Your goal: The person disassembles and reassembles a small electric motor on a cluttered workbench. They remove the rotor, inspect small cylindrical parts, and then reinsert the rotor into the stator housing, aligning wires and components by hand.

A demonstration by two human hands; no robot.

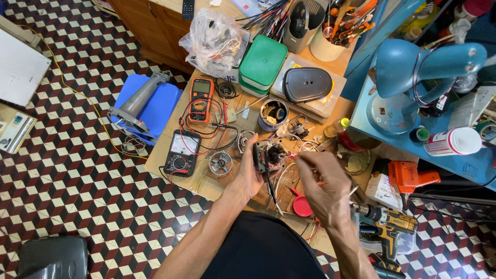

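Down at the centre of the frame, the left hand (249,173) wraps around a small electric motor (269,155), thumb and fingers closed on its dark body so that the open end with the copper windings faces up. The motor sits just above the near edge of the wooden workbench (170,150), held slightly clear of the clutter. Just right of it the right hand (325,188) is bunched, fingertips pinched together on something thin — a wire or a slim tool, too small to tell which — close beside the motor. Thin wires trail down from the motor between the two hands.

Left of the hands lie a black meter with a needle dial (182,152) and, above it, an orange digital meter (200,99), their red and black leads looped between them. A small metal fan wheel (220,163) rests just left of the left wrist. A red funnel (301,204) lies below the right hand, and a yellow cordless drill (388,227) sits at the lower right. Toward the top centre stand green-lidded boxes (262,62) — at the upper right, a blue desk lamp (413,72).
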